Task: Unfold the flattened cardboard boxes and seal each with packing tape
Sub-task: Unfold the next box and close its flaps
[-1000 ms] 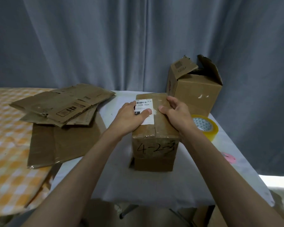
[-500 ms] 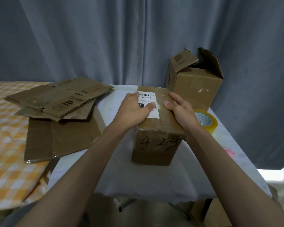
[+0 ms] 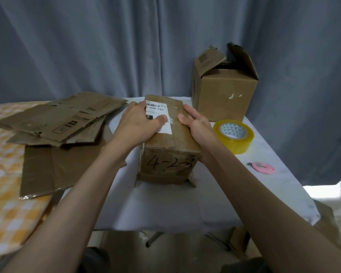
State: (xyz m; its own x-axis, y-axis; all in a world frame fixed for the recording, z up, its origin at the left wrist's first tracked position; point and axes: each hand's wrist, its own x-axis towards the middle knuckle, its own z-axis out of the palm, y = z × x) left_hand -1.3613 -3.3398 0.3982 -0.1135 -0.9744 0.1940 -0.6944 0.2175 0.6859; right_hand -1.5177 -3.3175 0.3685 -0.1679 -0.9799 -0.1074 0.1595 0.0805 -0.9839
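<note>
Center box [image 3: 168, 152]: brown corrugated cardboard, matt, scuffed, with glossy tape strips across the top and a smooth white paper label [image 3: 159, 117]. Flattened boxes [image 3: 57, 120]: same cardboard, worn and creased. Open box [image 3: 224, 95]: cardboard, edges torn and rough. Tape roll [image 3: 233, 135]: yellowish translucent plastic, glossy. Cutter [image 3: 262, 167]: pink plastic, smooth. Table cover [image 3: 165, 203]: white matt cloth. Curtain [image 3: 106, 46]: grey-blue matt fabric.
</note>
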